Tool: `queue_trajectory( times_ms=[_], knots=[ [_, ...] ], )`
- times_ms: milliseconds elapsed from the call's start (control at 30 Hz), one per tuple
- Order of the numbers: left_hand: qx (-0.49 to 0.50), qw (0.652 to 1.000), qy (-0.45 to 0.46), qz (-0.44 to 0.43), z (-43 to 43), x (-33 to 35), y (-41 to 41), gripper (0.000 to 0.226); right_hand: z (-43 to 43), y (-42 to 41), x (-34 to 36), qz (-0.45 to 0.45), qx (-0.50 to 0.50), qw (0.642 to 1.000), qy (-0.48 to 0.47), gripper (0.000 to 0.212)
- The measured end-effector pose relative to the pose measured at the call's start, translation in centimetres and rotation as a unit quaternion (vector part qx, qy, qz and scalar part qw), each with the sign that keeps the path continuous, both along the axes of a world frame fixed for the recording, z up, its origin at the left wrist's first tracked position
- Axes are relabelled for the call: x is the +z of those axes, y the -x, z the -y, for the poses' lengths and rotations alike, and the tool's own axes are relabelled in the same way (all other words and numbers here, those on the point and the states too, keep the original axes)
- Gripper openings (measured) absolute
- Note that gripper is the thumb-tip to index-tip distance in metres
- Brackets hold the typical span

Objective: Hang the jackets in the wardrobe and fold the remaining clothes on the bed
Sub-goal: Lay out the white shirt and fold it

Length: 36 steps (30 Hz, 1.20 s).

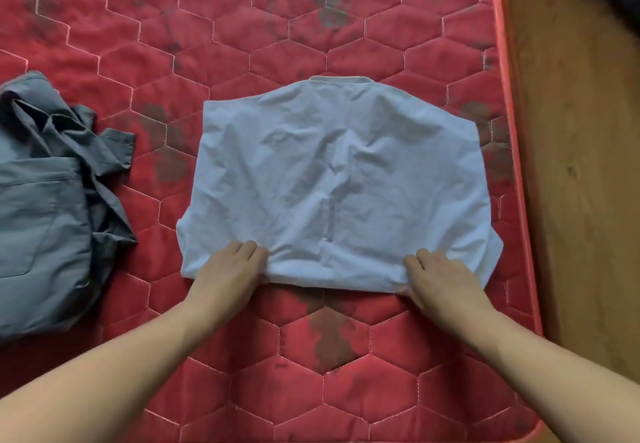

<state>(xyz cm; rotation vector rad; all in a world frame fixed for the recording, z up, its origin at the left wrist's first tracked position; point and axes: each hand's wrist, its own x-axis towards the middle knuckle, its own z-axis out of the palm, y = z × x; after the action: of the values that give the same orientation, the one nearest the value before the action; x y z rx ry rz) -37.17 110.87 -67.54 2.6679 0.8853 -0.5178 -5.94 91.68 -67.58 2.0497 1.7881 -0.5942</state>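
Red quilted mattress [242, 44] under you, hexagon stitching, dark blotches all over it, and a strip of wooden floor [571, 165] running past its right edge. Towards that right edge, about midway between the far and near sides, lies your white crumpled cotton T-shirt [339, 172]. Its ribbed collar is at the far end and no sleeves stick out, so it reads as a rough rectangle.

And you're on it with both hands at the near hem! Your left hand [228, 271] has the hem near its left corner and your right hand [441, 278] has it near the right corner. The fingers lie over the top of the cloth with the knuckles bent. The thumbs are hidden under the edge, so it looks like a pinch on each side rather than a flat press.

Both forearms reach in from the near edge of the mattress, angling inward, wrists low, palms down. Spaced apart like that, you hold the hem taut and square. I judge that's what lifting it over toward the collar for a clean halving fold calls for.

Over at the left edge of the mattress, well apart from the T-shirt, sits a grey garment with a patch pocket [45, 207]. It's bunched and unfolded, neither hand touching it, waiting its turn.
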Motion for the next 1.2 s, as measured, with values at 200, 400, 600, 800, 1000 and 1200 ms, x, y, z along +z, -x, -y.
queue_trajectory(
  times_ms=[200,400,600,800,1000,1200],
  knots=[
    [0.023,0.998,0.057,-0.023,-1.3,-0.3,-1.0,0.026,-1.0,-0.1,-0.9,-0.041,0.007,0.999,0.002,0.016],
    [-0.077,0.989,0.094,-0.089,0.9,0.7,1.0,0.025,2.0,0.9,1.2,-0.040,0.065,0.996,0.052,0.035],
    [0.004,0.992,-0.050,0.112,1.3,-2.1,-3.9,0.059,-2.7,4.2,-0.5,-0.042,0.015,0.981,-0.189,0.055],
    [0.024,0.996,-0.083,0.036,0.1,-7.6,-6.3,0.069,-6.5,4.5,-6.0,0.002,-0.042,0.996,-0.082,0.078],
    [0.054,0.996,-0.072,0.000,-1.4,-6.1,-3.8,0.072,-6.9,3.3,-4.1,-0.017,-0.072,0.993,-0.090,0.078],
    [0.101,0.994,-0.036,-0.035,-4.0,-6.0,0.7,0.077,-4.1,-3.5,-5.5,0.016,-0.167,0.985,-0.048,0.082]
  ],
)
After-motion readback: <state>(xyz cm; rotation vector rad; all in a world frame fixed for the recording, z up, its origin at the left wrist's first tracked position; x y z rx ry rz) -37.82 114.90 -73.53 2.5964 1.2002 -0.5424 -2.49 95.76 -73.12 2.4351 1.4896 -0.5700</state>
